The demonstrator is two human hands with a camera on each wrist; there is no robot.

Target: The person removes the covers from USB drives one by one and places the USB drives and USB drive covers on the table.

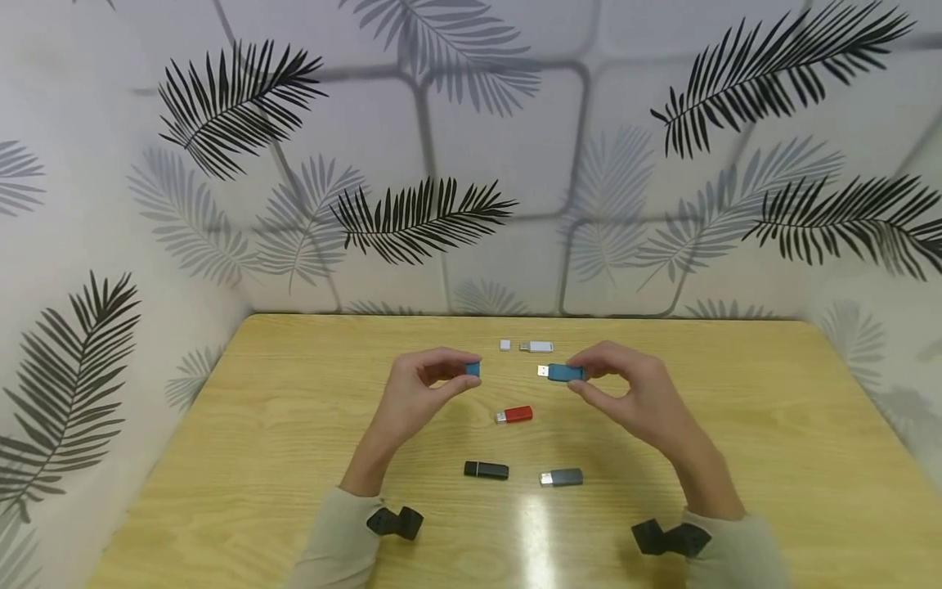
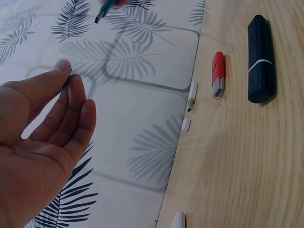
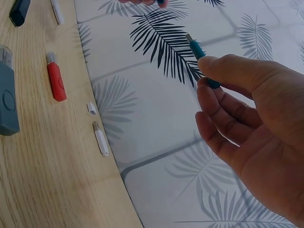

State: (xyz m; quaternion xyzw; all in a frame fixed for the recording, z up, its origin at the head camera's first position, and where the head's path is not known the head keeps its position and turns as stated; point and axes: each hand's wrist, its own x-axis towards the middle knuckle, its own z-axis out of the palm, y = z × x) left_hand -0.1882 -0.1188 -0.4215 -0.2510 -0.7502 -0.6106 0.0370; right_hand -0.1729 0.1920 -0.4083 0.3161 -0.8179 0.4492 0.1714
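Between thumb and fingertips, my left hand (image 1: 421, 384) pinches a small blue cap (image 1: 473, 369), mostly hidden by the fingers in the left wrist view. My right hand (image 1: 625, 384) pinches the rear of a blue USB stick (image 1: 565, 372), its bare metal plug pointing left toward the cap. Cap and stick are apart, both held above the table. Behind them lie a white USB stick (image 1: 540, 347) with its plug exposed and its separate white cap (image 1: 504, 345). A red USB stick (image 1: 518, 414) lies below the gap between the hands.
Nearer me on the wooden table (image 1: 294, 458) lie a black USB stick (image 1: 486, 470) and a grey one (image 1: 562, 478). A slim white object (image 3: 57, 12) lies near the table's back edge. The leaf-patterned wall (image 1: 508, 270) stands right behind.
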